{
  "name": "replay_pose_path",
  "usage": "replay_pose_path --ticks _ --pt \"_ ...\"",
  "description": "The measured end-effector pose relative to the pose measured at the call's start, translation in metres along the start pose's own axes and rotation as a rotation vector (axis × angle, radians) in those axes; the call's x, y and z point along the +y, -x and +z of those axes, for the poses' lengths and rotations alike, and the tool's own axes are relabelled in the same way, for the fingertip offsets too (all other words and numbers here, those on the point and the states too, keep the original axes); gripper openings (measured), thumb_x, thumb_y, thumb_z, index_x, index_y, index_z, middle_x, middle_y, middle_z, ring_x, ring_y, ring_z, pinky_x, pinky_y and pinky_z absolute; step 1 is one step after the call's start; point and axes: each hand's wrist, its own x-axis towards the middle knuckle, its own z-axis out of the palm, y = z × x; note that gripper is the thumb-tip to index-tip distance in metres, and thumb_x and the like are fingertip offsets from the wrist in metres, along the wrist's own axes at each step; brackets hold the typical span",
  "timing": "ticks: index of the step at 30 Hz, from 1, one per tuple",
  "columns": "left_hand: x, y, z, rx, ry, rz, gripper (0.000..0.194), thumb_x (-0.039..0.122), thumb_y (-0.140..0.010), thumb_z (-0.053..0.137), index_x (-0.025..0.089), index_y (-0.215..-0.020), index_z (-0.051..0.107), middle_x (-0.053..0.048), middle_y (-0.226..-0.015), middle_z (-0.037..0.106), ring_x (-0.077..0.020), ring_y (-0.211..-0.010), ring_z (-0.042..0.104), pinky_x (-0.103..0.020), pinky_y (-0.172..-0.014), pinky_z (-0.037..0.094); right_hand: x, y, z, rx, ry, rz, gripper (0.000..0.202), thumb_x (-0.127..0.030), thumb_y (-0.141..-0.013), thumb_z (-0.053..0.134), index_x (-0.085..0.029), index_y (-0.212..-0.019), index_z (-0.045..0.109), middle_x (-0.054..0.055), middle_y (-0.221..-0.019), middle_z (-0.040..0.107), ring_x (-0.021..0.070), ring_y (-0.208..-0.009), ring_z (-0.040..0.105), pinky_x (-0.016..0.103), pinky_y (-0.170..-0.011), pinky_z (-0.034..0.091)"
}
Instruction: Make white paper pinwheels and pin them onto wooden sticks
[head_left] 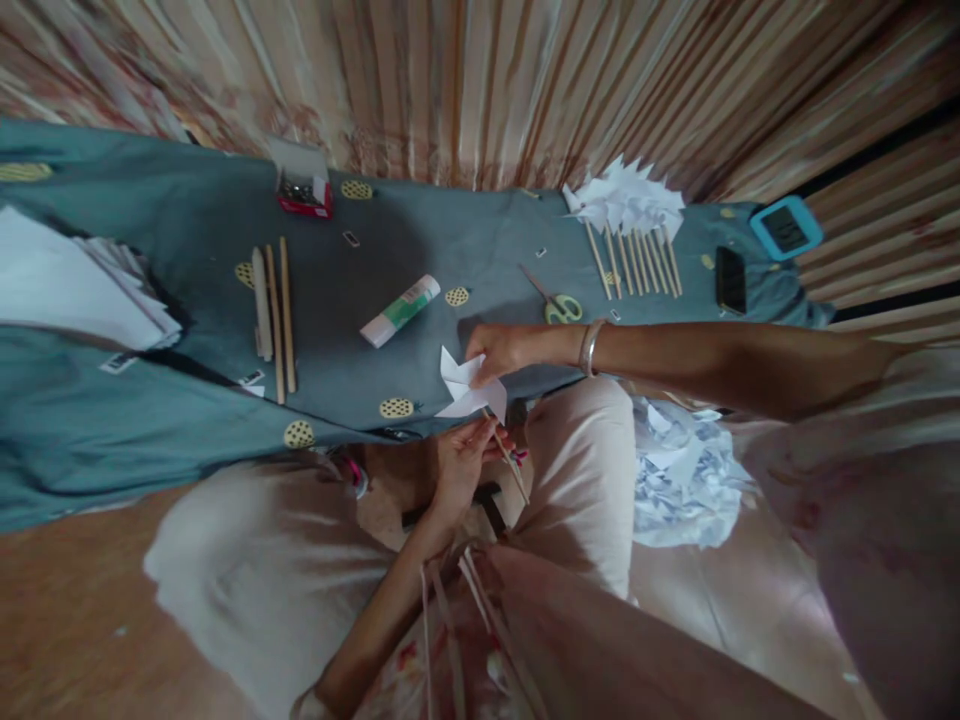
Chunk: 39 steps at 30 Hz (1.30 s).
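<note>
A white paper pinwheel (pixel 459 392) on a thin wooden stick (pixel 514 468) is held between my hands, over the near edge of the cloth-covered table. My left hand (pixel 463 458) grips the stick from below, just under the paper blades. Above it, my right hand (pixel 489 352) has its fingers closed on the folded paper near the pinwheel's centre. The fingertips of the right hand are partly hidden by the paper. A glue stick (pixel 400 312) with a green and white label lies beyond the pinwheel, and green-handled scissors (pixel 561 307) rest to its right.
Finished pinwheels (pixel 628 200) lie in a row at the back right. Nearby are a black phone (pixel 730 279) and a blue digital clock (pixel 786 228). Leftward sit loose sticks (pixel 286 315), an open red box (pixel 304 196) and stacked paper (pixel 75 280). Paper scraps (pixel 682 475) fill a bag below.
</note>
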Motion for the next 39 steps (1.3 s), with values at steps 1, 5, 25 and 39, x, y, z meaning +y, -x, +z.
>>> replay_pose_path --ticks 1,5,25,39 --pt "0.001 0.001 0.001 0.007 -0.008 0.005 0.052 0.058 -0.05 0.087 0.013 -0.07 0.069 -0.003 -0.065 0.069 -0.0213 -0.057 0.07 -0.039 -0.064 0.061 -0.001 0.002 0.001 0.013 -0.015 0.015 0.008 -0.018 -0.07 0.072 -0.01 -0.07 0.073 -0.004 -0.055 0.056 0.009 -0.055 0.048 0.021 -0.053 0.036" --pt "0.002 0.002 0.003 0.053 -0.015 0.041 0.054 0.056 -0.045 0.09 0.012 -0.07 0.069 -0.005 -0.065 0.071 -0.0204 -0.057 0.07 -0.036 -0.064 0.06 -0.003 0.007 0.005 0.059 -0.046 0.03 0.005 -0.015 -0.069 0.073 -0.011 -0.065 0.071 -0.005 -0.052 0.055 0.0077 -0.054 0.048 0.02 -0.053 0.038" --pt "-0.006 0.002 0.02 0.14 0.034 0.076 0.019 0.025 -0.076 0.077 0.01 -0.075 0.066 -0.005 -0.067 0.071 -0.0188 -0.059 0.072 -0.037 -0.074 0.06 -0.001 -0.003 0.012 0.091 -0.211 0.05 0.024 -0.016 -0.057 0.086 -0.013 -0.055 0.063 -0.005 -0.05 0.054 0.0105 -0.059 0.056 0.024 -0.065 0.051" --pt "0.027 0.017 0.011 0.093 -0.053 0.128 0.032 0.034 -0.061 0.088 0.011 -0.074 0.069 -0.005 -0.065 0.071 -0.0171 -0.055 0.068 -0.034 -0.066 0.06 0.019 0.017 0.003 0.07 -0.588 -0.044 0.029 -0.033 -0.066 0.088 -0.012 -0.074 0.07 0.0 -0.07 0.069 0.0047 -0.058 0.059 0.013 -0.059 0.051"
